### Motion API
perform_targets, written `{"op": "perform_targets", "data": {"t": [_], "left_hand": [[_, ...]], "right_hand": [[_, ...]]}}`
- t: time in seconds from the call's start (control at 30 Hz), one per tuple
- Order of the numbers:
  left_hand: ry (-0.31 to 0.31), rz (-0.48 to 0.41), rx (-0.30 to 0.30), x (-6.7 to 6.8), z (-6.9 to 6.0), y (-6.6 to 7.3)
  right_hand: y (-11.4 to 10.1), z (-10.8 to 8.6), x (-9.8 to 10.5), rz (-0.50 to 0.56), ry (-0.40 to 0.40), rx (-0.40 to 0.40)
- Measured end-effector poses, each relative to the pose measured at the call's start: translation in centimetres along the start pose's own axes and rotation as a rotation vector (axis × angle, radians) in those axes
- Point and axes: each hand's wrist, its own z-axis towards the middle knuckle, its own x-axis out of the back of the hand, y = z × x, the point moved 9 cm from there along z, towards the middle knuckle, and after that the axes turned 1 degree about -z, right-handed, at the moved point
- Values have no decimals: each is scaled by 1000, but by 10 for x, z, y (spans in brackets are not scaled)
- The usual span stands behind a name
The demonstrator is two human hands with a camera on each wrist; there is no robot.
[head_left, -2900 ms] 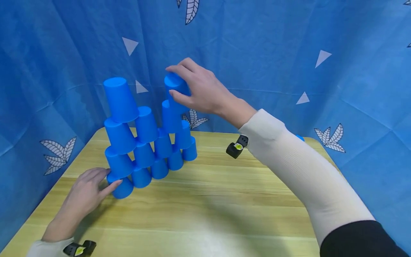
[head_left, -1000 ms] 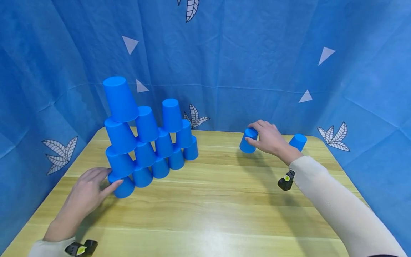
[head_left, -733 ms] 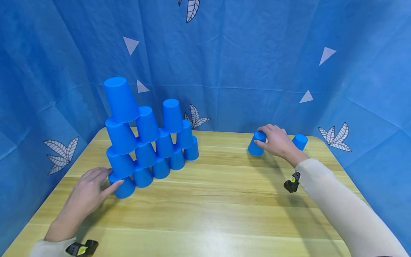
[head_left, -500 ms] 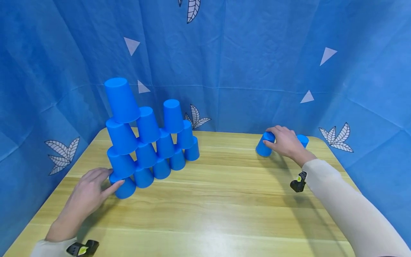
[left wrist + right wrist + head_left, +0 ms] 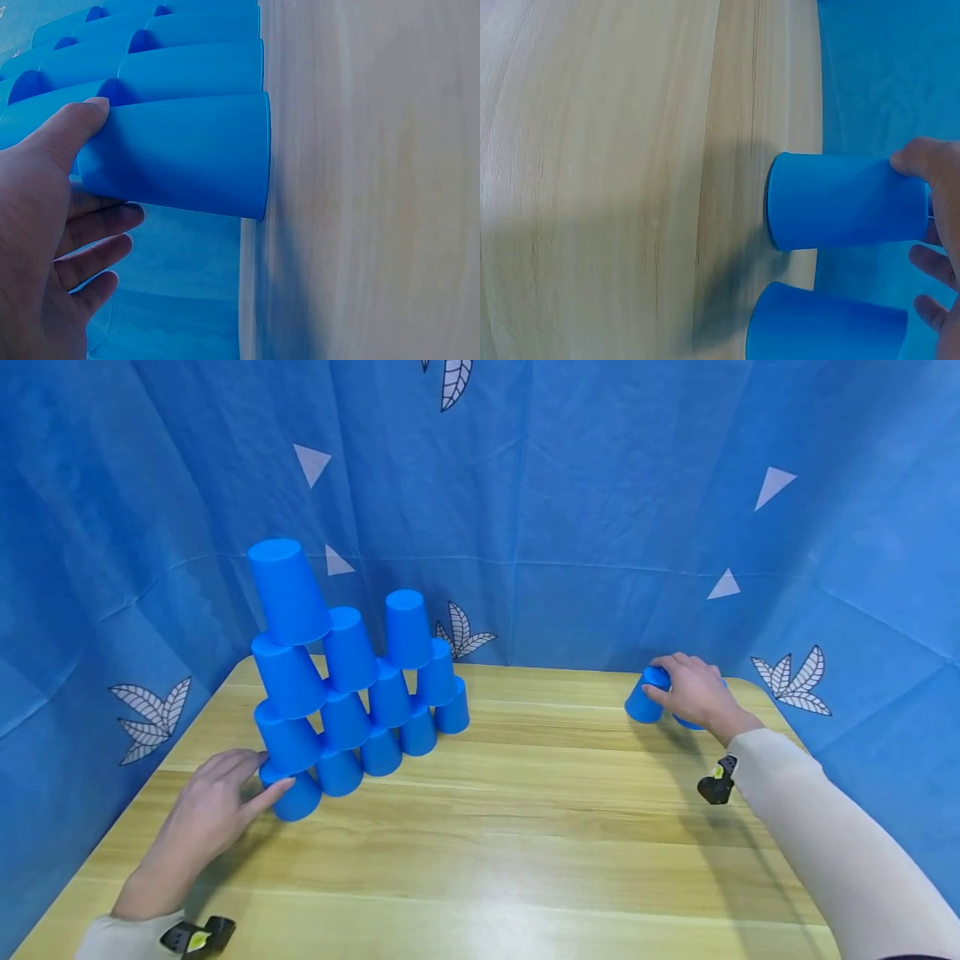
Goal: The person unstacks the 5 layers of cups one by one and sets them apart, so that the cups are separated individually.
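Observation:
Blue upside-down cups form a stepped stack [image 5: 347, 722] on the left of the table. Its nearest bottom cup [image 5: 296, 797] is pinched between the thumb and fingers of my left hand [image 5: 202, 817]; in the left wrist view the thumb lies near that cup's narrow end. At the far right, my right hand [image 5: 697, 695] grips another upside-down cup [image 5: 643, 700] near its base, thumb on one side and fingers on the other. A second loose cup [image 5: 825, 326] stands close beside it, mostly hidden behind the hand in the head view.
The wooden table [image 5: 480, 827] ends at a blue curtain [image 5: 615, 510] with leaf and triangle prints. At the stack's top left, one cup [image 5: 288, 593] sits highest; a lower top cup [image 5: 408, 631] stands at its far end.
The cup my right hand held on the stack's far end is gone from there. My right hand has carried a cup rightward, up to the other loose cup. My left hand has stayed put.

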Motion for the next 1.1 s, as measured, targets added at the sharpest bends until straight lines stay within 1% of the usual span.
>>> {"op": "perform_targets", "data": {"t": [0.13,0.43,0.67,0.77,0.93,1.1], "left_hand": [[-3,-3,6,0,1,0],[30,-17,-28,3,0,3],[13,-7,-19,2,1,2],[9,-8,-16,2,1,2],[13,-11,-19,2,2,3],[16,-10,-8,3,2,3]], "right_hand": [[5,-2,2,-11,3,-5],[10,-5,3,-22,-11,-17],[12,-6,2,-34,-50,-31],[12,-7,4,-37,-47,-32],[3,-7,8,-36,-2,-6],[-18,-5,14,-27,36,51]]}}
